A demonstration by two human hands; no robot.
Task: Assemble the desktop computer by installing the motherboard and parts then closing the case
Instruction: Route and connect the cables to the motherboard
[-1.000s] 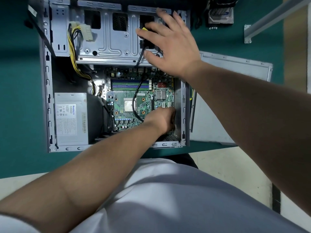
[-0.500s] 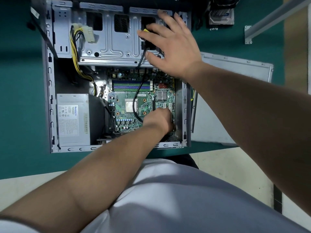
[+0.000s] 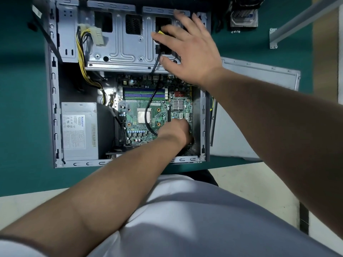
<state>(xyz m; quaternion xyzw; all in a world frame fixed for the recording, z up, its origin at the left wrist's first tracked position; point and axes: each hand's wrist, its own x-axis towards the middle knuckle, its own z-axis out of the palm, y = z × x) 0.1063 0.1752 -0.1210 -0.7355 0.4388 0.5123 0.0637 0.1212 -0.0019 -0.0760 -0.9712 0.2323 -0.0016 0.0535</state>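
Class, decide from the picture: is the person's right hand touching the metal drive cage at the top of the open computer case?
Touching. In the head view, the right hand lies spread with straight fingers flat on the drive cage, no gap visible beneath them.

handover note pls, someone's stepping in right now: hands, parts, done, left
Left hand: curled down at the motherboard near-right corner; grip contents hidden.
Right hand: open, fingers spread flat on the drive cage.
Case lies open on the mat; power supply sits inside at left; black cable runs across the board; side panel rests right of the case.
Done: board in case.
Left: CPU socket has no cooler, panel off.
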